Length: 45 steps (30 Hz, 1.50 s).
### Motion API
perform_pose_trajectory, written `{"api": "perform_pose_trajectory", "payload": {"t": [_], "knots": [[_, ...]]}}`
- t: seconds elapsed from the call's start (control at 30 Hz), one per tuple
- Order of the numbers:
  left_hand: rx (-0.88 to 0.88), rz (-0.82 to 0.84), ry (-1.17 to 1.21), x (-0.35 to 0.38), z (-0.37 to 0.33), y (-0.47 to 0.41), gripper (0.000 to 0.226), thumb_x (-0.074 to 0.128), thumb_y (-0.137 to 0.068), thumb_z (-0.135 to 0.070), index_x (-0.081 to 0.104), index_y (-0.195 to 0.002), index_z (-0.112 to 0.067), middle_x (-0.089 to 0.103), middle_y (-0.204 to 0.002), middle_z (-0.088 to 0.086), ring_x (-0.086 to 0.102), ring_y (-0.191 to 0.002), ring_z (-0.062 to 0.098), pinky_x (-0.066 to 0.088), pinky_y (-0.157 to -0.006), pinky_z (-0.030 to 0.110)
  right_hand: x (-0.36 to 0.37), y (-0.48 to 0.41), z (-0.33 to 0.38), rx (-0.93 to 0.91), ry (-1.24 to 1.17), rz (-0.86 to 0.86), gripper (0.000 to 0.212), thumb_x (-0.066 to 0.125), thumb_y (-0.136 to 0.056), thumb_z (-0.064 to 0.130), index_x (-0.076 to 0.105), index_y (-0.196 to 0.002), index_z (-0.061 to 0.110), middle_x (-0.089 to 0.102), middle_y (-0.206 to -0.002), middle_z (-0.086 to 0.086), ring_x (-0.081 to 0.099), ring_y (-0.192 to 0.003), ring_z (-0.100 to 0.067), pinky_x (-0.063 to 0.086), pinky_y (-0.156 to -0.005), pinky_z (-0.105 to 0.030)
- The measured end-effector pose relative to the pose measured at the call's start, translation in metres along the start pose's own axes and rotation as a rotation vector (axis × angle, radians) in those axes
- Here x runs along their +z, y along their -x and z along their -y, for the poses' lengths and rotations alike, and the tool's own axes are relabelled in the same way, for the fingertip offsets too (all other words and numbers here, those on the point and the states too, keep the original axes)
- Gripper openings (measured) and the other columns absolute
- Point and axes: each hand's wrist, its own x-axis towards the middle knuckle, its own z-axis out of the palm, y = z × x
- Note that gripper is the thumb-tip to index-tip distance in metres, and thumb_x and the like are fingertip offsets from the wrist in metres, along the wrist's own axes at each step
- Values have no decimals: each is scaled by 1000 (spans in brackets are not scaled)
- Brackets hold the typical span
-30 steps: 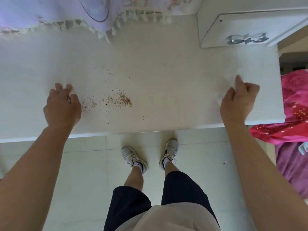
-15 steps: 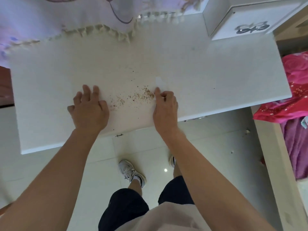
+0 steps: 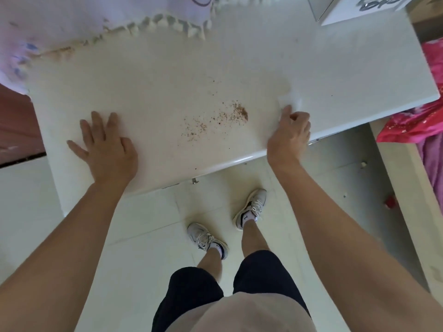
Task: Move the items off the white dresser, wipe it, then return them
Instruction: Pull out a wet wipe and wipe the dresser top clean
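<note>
The white dresser top (image 3: 167, 75) fills the upper view, with a patch of brown crumbs (image 3: 220, 118) near its front edge. My left hand (image 3: 105, 147) lies flat on the top, fingers spread, left of the crumbs. My right hand (image 3: 288, 135) is at the front edge, right of the crumbs, fingers curled on a small white tissue (image 3: 291, 100) pressed to the surface. Most of the tissue blends with the top.
A pale purple fringed cloth (image 3: 100, 17) hangs over the back left of the top. A white box with silver lettering (image 3: 359, 8) stands at the back right. A pink bedcover (image 3: 422, 116) lies to the right. Below are tiled floor and my feet.
My right hand with the tissue swept left to the crumbs, then back right away from them. My left hand went from curled to flat with fingers spread.
</note>
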Motion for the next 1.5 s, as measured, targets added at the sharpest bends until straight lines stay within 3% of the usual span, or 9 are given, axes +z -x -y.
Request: {"api": "perform_pose_trajectory", "payload": {"t": [0.2,0.4,0.53,0.73,1.03,1.17,1.27,1.37,1.5], "knots": [[51,101,129,-2,15,-7,53,24,-103,-26,16,-155,-27,-2,-164,1,-11,-149,23,-13,-112,60,27,34,115,-352,-196,54,58,49,-80,-13,51,-136,-4,54,-114,-23,54,-90,-36,45,-78,-41],[42,130,-5,3,9,-7,59,25,-102,-32,0,-155,-29,-13,-163,3,-15,-148,27,-11,-111,64,15,26,132,-537,-447,198,53,46,-87,-10,52,-138,2,51,-117,-20,54,-98,-33,45,-87,-35],[41,133,-32,4,9,-8,59,22,-102,-37,-4,-155,-29,-15,-162,4,-16,-148,27,-11,-111,65,-2,-42,71,-341,-501,-55,41,43,-94,2,57,-133,3,51,-116,-21,53,-99,-20,40,-88,-18],[11,170,-72,4,6,-9,63,19,-99,-41,-11,-154,-30,-19,-161,5,-19,-147,28,-11,-112,64,4,-78,43,129,-205,53,50,45,-91,3,45,-141,6,38,-139,-23,40,-124,-37,34,-104,-41],[9,188,-74,-1,3,-9,68,9,-90,-47,-8,-154,-31,-16,-162,5,-16,-148,28,-10,-112,64,22,-9,180,-717,-263,340,64,45,-77,-10,54,-136,12,50,-126,-13,50,-108,-33,40,-91,-42],[8,183,-72,0,3,-8,67,10,-91,-46,-9,-154,-32,-16,-162,5,-17,-147,27,-10,-112,64,18,-77,133,-413,-556,4,48,43,-82,-4,67,-123,6,56,-114,-22,57,-99,-36,46,-91,-36],[4,174,-72,0,3,-8,67,10,-91,-46,-9,-154,-32,-15,-162,5,-16,-148,28,-9,-112,65,11,-145,88,-6,-388,-136,46,40,-92,2,57,-134,7,48,-130,-17,51,-113,-31,36,-97,-24],[4,167,-63,0,3,-8,67,11,-91,-46,-8,-154,-32,-14,-162,5,-15,-148,28,-8,-112,65,14,-175,81,275,-59,4,53,40,-90,-4,45,-141,11,35,-148,-6,39,-127,-29,36,-101,-31],[5,163,-75,1,3,-8,67,12,-92,-46,-6,-155,-31,-12,-162,6,-12,-148,30,-5,-112,66,32,-141,154,-126,17,129,63,41,-85,-7,37,-146,9,34,-152,-4,36,-129,-33,32,-100,-37]]}}
